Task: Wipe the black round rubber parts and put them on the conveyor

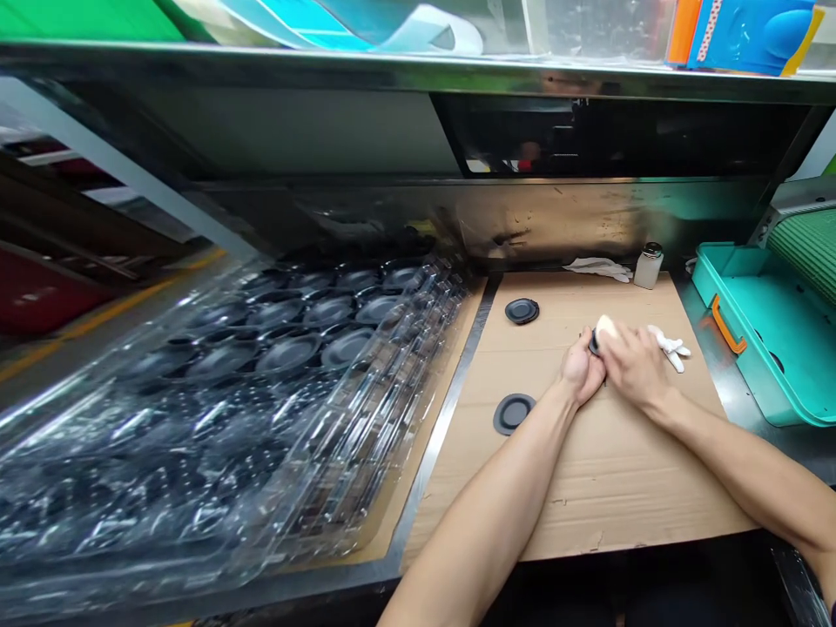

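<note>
Over the cardboard sheet (627,470), my left hand (583,370) holds a black round part (594,342), mostly hidden by the fingers. My right hand (633,361) is closed on a pale cream pad (607,328) and presses it against that part; the two hands touch. A black disc (522,311) lies on the cardboard beyond my left hand. Nearer, another black disc (513,414) lies beside my left forearm. White crumpled gloves or cloth (670,348) lie just right of my right hand.
Clear plastic trays (340,453) with rows of black discs (287,351) fill the left. At the back stand a small capped bottle (649,266) and a white glove (599,268). A teal bin (751,348) with an orange handle is at right, beside a green ribbed belt (806,248).
</note>
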### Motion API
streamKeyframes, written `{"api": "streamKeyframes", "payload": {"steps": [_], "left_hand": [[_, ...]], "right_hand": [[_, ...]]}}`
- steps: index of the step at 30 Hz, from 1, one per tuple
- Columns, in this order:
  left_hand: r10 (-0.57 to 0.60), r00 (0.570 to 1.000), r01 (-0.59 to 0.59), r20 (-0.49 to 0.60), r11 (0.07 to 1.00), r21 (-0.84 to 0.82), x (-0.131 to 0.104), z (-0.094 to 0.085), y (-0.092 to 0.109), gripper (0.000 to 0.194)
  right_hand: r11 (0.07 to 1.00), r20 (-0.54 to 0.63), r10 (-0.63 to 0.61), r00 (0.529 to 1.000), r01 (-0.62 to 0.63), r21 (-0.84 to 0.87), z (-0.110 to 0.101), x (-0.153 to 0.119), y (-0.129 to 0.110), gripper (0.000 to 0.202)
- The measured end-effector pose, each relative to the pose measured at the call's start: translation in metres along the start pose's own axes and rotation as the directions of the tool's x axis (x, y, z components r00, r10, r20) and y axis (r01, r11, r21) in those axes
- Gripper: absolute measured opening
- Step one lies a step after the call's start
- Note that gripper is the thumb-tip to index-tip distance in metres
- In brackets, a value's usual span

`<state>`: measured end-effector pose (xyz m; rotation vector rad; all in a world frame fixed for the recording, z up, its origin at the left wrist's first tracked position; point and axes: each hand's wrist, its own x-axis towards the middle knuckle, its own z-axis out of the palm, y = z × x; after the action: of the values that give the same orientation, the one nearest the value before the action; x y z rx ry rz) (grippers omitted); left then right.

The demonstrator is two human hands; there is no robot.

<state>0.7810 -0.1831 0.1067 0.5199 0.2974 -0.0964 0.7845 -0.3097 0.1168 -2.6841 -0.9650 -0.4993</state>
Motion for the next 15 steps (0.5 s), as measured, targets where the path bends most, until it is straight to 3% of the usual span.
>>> {"api": "streamKeyframes", "payload": {"steps": [2, 6, 11, 15], "left_hand": [[-0.003, 1.0, 0.003, 0.007, 1.0, 0.0, 0.0, 0.0, 0.001, 0.046], [0.074, 0.997, -0.074, -0.014, 0.997, 0.009, 0.0, 0.001, 0.001, 0.046], [0.09, 0.996, -0.089, -0.023, 0.994, 0.056, 0.006, -0.004, -0.004, 0.047], [0.119, 0.993, -0.121, 0.019, 0.987, 0.102, 0.005, -0.006, -0.007, 0.044]], "right_hand": [[0.998, 0.007, -0.069, 0.998, 0.069, 0.002, 0.002, 0.001, 0.004, 0.043], [0.999, -0.052, 0.008, 0.999, -0.006, 0.042, -0.002, 0.004, 0.022, 0.044], [0.977, 0.092, -0.21, 0.973, 0.205, 0.054, -0.018, 0.002, 0.03, 0.038], [0.951, 0.164, -0.307, 0.937, 0.297, 0.087, -0.031, 0.002, 0.026, 0.033]]}}
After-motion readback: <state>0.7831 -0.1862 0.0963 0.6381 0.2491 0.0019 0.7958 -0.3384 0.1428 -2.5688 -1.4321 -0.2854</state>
